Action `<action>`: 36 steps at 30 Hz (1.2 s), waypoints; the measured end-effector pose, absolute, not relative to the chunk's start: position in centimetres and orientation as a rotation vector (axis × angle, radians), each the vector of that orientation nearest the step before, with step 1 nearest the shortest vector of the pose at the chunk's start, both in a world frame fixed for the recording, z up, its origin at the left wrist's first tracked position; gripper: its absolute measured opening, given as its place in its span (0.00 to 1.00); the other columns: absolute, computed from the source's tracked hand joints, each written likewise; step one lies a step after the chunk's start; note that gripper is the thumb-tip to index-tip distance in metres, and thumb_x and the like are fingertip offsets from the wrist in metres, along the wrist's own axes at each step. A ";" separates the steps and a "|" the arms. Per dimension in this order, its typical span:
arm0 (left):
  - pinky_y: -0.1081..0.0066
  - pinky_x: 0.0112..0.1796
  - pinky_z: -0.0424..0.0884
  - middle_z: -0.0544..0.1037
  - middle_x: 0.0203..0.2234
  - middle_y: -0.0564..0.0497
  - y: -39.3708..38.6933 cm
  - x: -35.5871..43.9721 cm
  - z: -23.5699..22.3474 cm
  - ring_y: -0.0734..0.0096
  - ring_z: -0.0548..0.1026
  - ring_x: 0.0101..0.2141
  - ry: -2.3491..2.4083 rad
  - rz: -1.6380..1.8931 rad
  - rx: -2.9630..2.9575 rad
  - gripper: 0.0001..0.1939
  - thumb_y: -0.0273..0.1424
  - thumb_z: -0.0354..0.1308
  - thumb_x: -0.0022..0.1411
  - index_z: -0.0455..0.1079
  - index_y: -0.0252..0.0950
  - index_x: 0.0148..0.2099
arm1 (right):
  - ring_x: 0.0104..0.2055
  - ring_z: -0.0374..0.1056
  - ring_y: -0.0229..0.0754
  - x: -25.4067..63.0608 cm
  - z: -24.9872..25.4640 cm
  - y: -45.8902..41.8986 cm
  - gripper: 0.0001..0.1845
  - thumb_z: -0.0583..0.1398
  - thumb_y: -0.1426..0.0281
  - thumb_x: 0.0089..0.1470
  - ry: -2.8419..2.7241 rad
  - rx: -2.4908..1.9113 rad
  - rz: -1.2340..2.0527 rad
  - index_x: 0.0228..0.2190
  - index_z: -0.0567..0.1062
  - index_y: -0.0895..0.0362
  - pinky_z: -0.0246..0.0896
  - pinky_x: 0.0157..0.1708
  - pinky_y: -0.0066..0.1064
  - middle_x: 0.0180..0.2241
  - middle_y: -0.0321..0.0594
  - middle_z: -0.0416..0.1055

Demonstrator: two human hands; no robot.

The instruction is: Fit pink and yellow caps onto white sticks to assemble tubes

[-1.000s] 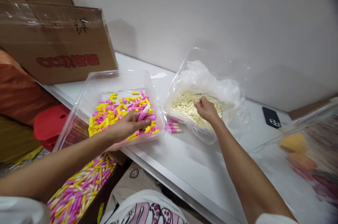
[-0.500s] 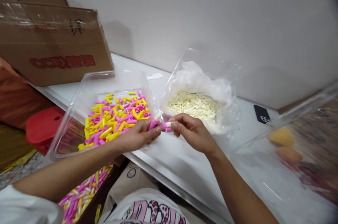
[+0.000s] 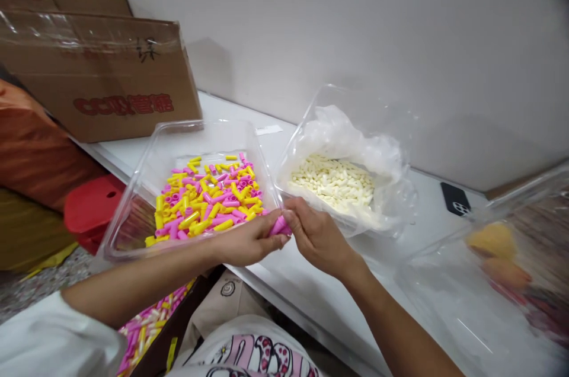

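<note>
Pink plastic tubes point(image 3: 280, 226) are gripped in my left hand point(image 3: 249, 240), its fingers wrapped round them; their exact count is hidden. My right hand point(image 3: 317, 237) is closed at the tubes' right end, thumb and bent fingers pressed against it. Both hands meet over the table's near edge, between two clear plastic tubs. The left tub point(image 3: 144, 157) has many loose pink and yellow tubes point(image 3: 208, 196) in it. In the right tub point(image 3: 287, 155), a clear plastic bag point(image 3: 342, 131) lies open around small cream-white pieces point(image 3: 331, 181).
A cardboard box point(image 3: 120, 77) stands at the back left, beside a red stool point(image 3: 91, 205). Below the table edge, a container holds pink, yellow and white pieces point(image 3: 146, 323). A phone point(image 3: 456, 199) and a clear bin point(image 3: 448, 300) are on the right.
White tips showing at the pink tubes half a second ago are out of sight now. My right hand has closed against the tubes. The view has shifted slightly left.
</note>
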State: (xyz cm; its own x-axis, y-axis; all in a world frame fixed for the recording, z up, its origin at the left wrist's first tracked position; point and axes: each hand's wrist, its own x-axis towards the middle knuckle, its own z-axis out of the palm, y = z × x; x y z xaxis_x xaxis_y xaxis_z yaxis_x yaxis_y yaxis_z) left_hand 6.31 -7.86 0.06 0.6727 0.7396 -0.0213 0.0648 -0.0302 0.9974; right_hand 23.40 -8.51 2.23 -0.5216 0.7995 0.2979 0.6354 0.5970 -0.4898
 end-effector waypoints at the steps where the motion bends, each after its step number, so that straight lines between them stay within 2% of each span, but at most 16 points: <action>1: 0.76 0.23 0.58 0.61 0.21 0.57 -7.9 6.3 0.2 0.78 0.58 0.22 0.675 0.546 1.473 0.09 0.35 0.57 0.54 0.62 0.36 0.31 | 0.28 0.65 0.39 23.0 2.3 -8.6 0.12 0.44 0.66 0.62 -2.410 -1.058 0.336 0.37 0.65 0.56 0.57 0.28 0.30 0.27 0.40 0.69; 5: 0.75 0.21 0.55 0.60 0.17 0.57 -6.9 5.0 0.5 0.78 0.57 0.18 0.777 0.369 1.431 0.10 0.36 0.59 0.48 0.64 0.35 0.26 | 0.26 0.64 0.39 23.1 2.7 -7.9 0.13 0.45 0.64 0.61 -2.542 -0.902 0.247 0.37 0.66 0.56 0.55 0.26 0.29 0.27 0.40 0.70; 8: 0.74 0.24 0.56 0.66 0.20 0.53 -3.9 1.7 -0.2 0.73 0.62 0.21 1.151 0.545 1.676 0.10 0.37 0.55 0.50 0.67 0.35 0.28 | 0.29 0.66 0.39 26.7 3.0 -4.8 0.15 0.47 0.61 0.61 -2.326 -1.305 0.282 0.39 0.67 0.55 0.56 0.29 0.28 0.31 0.39 0.72; 9: 0.73 0.25 0.56 0.67 0.20 0.52 -2.7 0.5 -0.7 0.72 0.63 0.22 1.332 0.574 1.789 0.10 0.37 0.53 0.52 0.66 0.35 0.27 | 0.30 0.66 0.39 28.5 2.9 -3.4 0.14 0.47 0.60 0.60 -2.269 -1.477 0.252 0.37 0.68 0.55 0.56 0.30 0.28 0.31 0.40 0.72; 12: 0.72 0.26 0.55 0.69 0.20 0.50 0.7 -2.8 -3.0 0.66 0.67 0.24 1.746 0.283 2.025 0.09 0.36 0.56 0.49 0.64 0.36 0.23 | 0.30 0.66 0.41 33.9 1.9 1.0 0.15 0.48 0.62 0.59 -2.185 -2.011 0.140 0.32 0.70 0.56 0.52 0.28 0.28 0.29 0.40 0.73; 16: 0.71 0.24 0.52 0.66 0.15 0.50 2.6 -4.2 -5.2 0.66 0.65 0.21 1.786 0.101 2.008 0.12 0.33 0.60 0.41 0.59 0.36 0.17 | 0.36 0.67 0.45 37.1 -0.3 4.9 0.13 0.50 0.66 0.56 -2.161 -2.280 0.079 0.35 0.71 0.58 0.51 0.29 0.28 0.35 0.46 0.74; 21: 0.73 0.23 0.53 0.66 0.16 0.52 2.8 -4.0 -5.0 0.69 0.65 0.20 1.774 0.068 1.946 0.12 0.33 0.60 0.39 0.58 0.36 0.17 | 0.41 0.68 0.46 34.8 -3.0 7.1 0.15 0.53 0.63 0.55 -2.199 -2.239 0.159 0.40 0.71 0.58 0.54 0.33 0.29 0.40 0.48 0.73; 25: 0.74 0.20 0.54 0.67 0.17 0.52 2.2 -4.4 -3.7 0.74 0.63 0.19 1.687 0.199 1.793 0.11 0.36 0.58 0.45 0.62 0.36 0.22 | 0.41 0.68 0.48 33.2 -4.0 7.7 0.10 0.55 0.71 0.51 -2.211 -2.159 0.242 0.36 0.72 0.60 0.57 0.35 0.31 0.39 0.52 0.73; 27: 0.76 0.18 0.51 0.62 0.13 0.56 1.6 -4.4 -2.8 0.78 0.57 0.15 1.523 0.392 1.534 0.11 0.37 0.57 0.48 0.60 0.36 0.22 | 0.40 0.69 0.48 32.9 -3.4 7.3 0.11 0.54 0.74 0.51 -2.181 -2.102 0.271 0.38 0.70 0.61 0.58 0.35 0.31 0.38 0.53 0.73; 29: 0.77 0.16 0.45 0.53 0.09 0.60 0.8 -4.0 -1.8 0.82 0.49 0.12 1.308 0.590 1.236 0.11 0.35 0.57 0.48 0.58 0.37 0.22 | 0.37 0.70 0.44 32.4 -2.2 6.1 0.13 0.51 0.73 0.54 -2.128 -2.045 0.305 0.42 0.67 0.61 0.60 0.33 0.29 0.37 0.49 0.74; 31: 0.78 0.15 0.42 0.49 0.08 0.62 -0.2 -3.0 -0.8 0.83 0.45 0.11 1.117 0.734 1.054 0.09 0.33 0.57 0.49 0.59 0.37 0.25 | 0.32 0.71 0.39 31.4 -0.4 3.9 0.12 0.50 0.68 0.58 -2.009 -1.873 0.445 0.42 0.65 0.59 0.62 0.29 0.27 0.35 0.44 0.73; 34: 0.81 0.15 0.45 0.55 0.09 0.62 -1.9 -0.8 0.2 0.84 0.47 0.12 0.933 0.848 0.931 0.08 0.32 0.58 0.51 0.61 0.37 0.30 | 0.24 0.68 0.35 28.6 2.0 -0.8 0.13 0.56 0.59 0.55 -1.805 -1.456 0.679 0.33 0.67 0.55 0.62 0.23 0.26 0.27 0.35 0.70; 36: 0.82 0.15 0.45 0.60 0.11 0.60 -3.0 0.8 0.4 0.85 0.50 0.12 0.887 0.875 0.886 0.12 0.34 0.60 0.53 0.59 0.37 0.30 | 0.21 0.64 0.34 26.4 2.6 -4.0 0.11 0.59 0.59 0.52 -1.781 -1.293 0.751 0.31 0.68 0.54 0.60 0.21 0.25 0.21 0.31 0.65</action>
State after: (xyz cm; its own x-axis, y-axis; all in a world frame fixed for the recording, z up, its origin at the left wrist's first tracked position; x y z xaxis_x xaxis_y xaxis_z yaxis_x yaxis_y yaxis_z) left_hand 0.79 -3.04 0.43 0.3639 0.8939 -0.2617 -0.2499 0.3644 0.8971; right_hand 26.40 -4.01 2.63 -0.1637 0.9530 0.2550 0.4823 0.3029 -0.8220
